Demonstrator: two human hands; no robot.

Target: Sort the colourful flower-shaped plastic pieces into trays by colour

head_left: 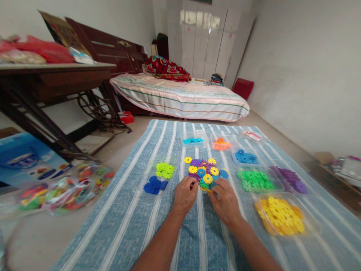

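Several flower-shaped plastic discs (207,178) in yellow, purple, blue and green lie in a cluster in the middle of the striped cloth. My left hand (185,194) is at the near left edge of the cluster, its fingers curled together; whatever they may hold is hidden. My right hand (225,200) is closed at the near right side. A yellow disc (207,190), seen nearly edge-on, shows at its fingertips, slightly blurred. Some blue discs (224,173) lie just beyond the right hand's fingers.
Clear trays hold yellow (282,216), green (255,180), purple (291,180), blue (245,156), orange (221,143) and light blue discs (193,140). Another at left holds lime (165,170) and dark blue discs (155,185). A small box (252,135) sits at the far right.
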